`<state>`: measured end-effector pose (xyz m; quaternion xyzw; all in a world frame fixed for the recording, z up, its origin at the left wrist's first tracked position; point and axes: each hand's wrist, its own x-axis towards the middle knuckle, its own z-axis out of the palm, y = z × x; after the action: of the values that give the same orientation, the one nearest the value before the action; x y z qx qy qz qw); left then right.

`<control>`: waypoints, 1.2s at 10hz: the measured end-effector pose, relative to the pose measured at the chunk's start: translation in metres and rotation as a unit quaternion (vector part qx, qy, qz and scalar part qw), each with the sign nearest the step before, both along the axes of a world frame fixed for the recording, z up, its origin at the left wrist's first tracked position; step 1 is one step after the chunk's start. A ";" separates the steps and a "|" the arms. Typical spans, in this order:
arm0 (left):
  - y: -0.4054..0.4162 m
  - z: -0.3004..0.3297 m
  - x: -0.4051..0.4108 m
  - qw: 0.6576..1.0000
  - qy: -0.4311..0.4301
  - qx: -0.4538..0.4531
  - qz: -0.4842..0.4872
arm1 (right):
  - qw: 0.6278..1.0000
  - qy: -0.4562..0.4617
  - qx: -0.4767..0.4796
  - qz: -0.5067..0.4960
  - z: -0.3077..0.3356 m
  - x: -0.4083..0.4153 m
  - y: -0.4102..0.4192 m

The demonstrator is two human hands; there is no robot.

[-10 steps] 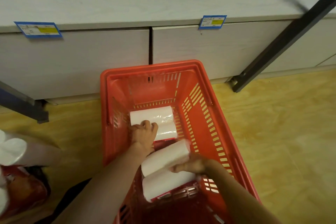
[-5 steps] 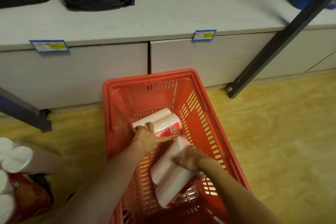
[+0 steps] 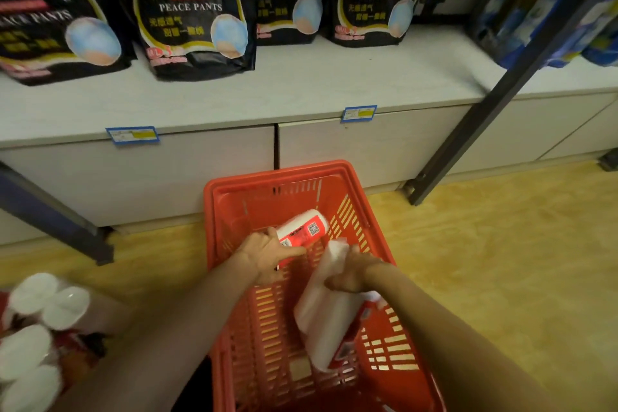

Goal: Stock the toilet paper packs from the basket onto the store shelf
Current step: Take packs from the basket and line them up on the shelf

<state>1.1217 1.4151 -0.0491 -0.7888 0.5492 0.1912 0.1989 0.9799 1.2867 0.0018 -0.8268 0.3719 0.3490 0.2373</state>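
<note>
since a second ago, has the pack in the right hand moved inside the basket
Yes. The right hand has tipped the toilet paper pack up from lying flat across the floor of the red basket; it now stands steeply, its top end near the right wall.

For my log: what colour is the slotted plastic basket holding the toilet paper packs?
Red, seen in the head view: the slotted plastic basket.

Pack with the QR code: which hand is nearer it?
Left. The left hand grips the pack with the QR code; the right hand holds the other pack nearer the person.
</note>
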 end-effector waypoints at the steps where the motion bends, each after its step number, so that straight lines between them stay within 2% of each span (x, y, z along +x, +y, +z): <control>1: 0.012 0.044 0.010 0.999 0.022 -0.015 0.031 | 1.000 -0.004 -0.002 0.012 0.032 0.012 -0.002; 2: 0.025 0.099 0.018 0.993 0.073 -0.034 0.083 | 0.999 -0.034 0.007 0.018 0.077 0.022 -0.006; 4: 0.046 0.224 0.034 0.987 0.115 -0.040 0.102 | 0.997 -0.075 0.002 0.019 0.187 0.039 -0.013; 9: 0.096 0.531 0.077 0.993 0.057 -0.084 0.064 | 0.994 -0.103 -0.026 -0.020 0.519 0.076 0.014; 11: 0.131 0.635 0.084 0.993 0.047 -0.093 0.051 | 0.991 -0.129 -0.047 -0.006 0.643 0.081 0.036; 12: 0.150 0.665 0.094 0.993 0.028 -0.096 0.056 | 0.989 -0.145 -0.023 -0.003 0.699 0.088 0.049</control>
<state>1.2153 1.5649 0.6159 -0.8282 0.5252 0.1709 0.0954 1.0679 1.3361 0.7008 -0.8727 0.3441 0.2159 0.2708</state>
